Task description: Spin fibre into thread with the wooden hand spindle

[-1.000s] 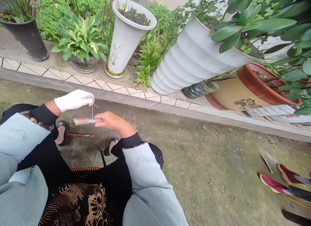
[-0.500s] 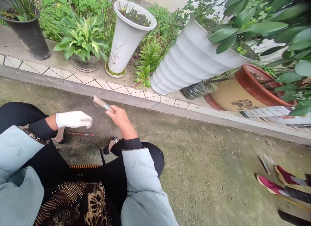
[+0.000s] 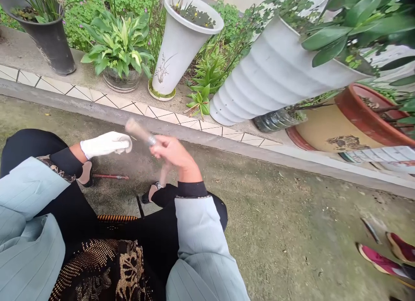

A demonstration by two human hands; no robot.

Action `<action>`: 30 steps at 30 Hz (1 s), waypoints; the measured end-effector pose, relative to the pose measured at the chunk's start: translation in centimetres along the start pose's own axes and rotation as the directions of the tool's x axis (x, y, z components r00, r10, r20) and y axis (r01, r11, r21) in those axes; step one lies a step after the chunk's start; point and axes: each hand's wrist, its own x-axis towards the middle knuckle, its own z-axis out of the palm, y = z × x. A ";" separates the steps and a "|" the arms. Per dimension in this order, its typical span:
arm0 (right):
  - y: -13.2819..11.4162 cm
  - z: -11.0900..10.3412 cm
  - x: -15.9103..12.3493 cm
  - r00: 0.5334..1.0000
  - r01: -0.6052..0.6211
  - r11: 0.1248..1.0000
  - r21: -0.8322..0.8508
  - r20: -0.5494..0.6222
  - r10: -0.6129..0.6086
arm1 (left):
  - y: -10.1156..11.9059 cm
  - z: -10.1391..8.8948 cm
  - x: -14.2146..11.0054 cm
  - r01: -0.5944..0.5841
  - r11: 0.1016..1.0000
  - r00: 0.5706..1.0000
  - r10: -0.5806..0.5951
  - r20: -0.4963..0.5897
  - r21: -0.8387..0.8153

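My right hand (image 3: 177,154), bare, is closed round a wooden stick (image 3: 138,130). The stick points up and left, smeared by motion, with a band of wire (image 3: 151,140) wound on it beside my fingers. Below that hand a pale blurred length (image 3: 165,173) shows; I cannot tell whether it belongs to the stick. My left hand (image 3: 105,145), in a white glove, is closed just left of the stick, its fingertips pinched together on a thin wire that barely shows now. Under it a thin reddish stick (image 3: 112,176) with a silvery band lies on the ground.
A tiled ledge (image 3: 119,102) runs across in front, bearing a black pot (image 3: 53,46), a white pot (image 3: 171,59), a ribbed white planter (image 3: 259,76) and a tan pot (image 3: 320,124). At the right are another person's red shoes (image 3: 378,258) and a dark strip (image 3: 371,229).
My right hand has moved right, its back turning upward, and the stick is now blurred. My left hand has risen slightly. The whole view has shifted a little.
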 end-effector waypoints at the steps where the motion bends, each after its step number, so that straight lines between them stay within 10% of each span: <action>1: 0.1 -0.8 0.1 0.985 0.026 0.997 0.074 -0.171 -0.013 | 0.2 0.2 0.0 0.022 0.999 1.000 -0.022 0.002 -0.044; 6: 1.9 -1.8 1.5 0.890 -0.220 0.972 -0.087 -0.426 0.163 | 1.3 1.7 0.2 -0.026 1.000 0.958 0.025 0.287 0.000; 11: 2.7 0.0 2.4 0.882 -0.447 0.615 -0.650 -0.435 0.181 | 1.8 1.8 0.3 -0.084 0.995 0.949 0.066 0.309 0.044; 15: 2.5 1.3 2.2 0.941 -0.296 0.499 -0.814 -0.159 0.298 | 1.6 0.0 0.4 -0.050 0.993 0.996 0.041 0.083 0.111; 20: 0.7 1.0 1.0 0.897 0.028 0.863 -0.505 0.394 0.201 | 0.4 -1.0 1.1 0.079 0.984 0.986 -0.054 -0.160 0.159; 24: -0.4 -1.1 0.1 0.999 0.042 0.988 -0.150 0.011 -0.041 | -0.1 0.6 1.5 0.084 0.996 0.988 -0.086 -0.131 -0.018; 27: 0.1 -2.5 0.4 0.944 0.020 1.000 -0.010 -0.328 -0.022 | 0.5 1.9 1.4 0.071 0.996 0.994 -0.067 0.091 -0.046; 30: 0.8 -2.6 0.9 0.905 -0.155 0.979 -0.129 -0.416 0.089 | 1.5 2.6 1.2 -0.001 1.000 0.971 0.003 0.238 -0.010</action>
